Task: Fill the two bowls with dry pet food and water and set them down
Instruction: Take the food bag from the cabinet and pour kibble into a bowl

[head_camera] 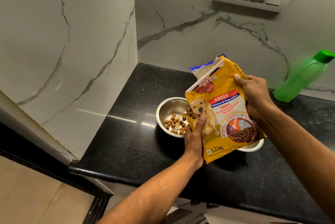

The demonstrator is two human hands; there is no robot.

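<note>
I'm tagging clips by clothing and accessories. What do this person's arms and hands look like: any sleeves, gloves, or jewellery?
Both forearms are bare as far as the frame shows: no sleeves reach into view. The left hand and right hand wear no gloves. No watch, bracelet or ring is visible on either wrist or on the fingers that show.

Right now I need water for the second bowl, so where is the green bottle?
In the head view the green bottle stands on the black counter at the far right, against the marble wall, just beyond the right hand.
</note>
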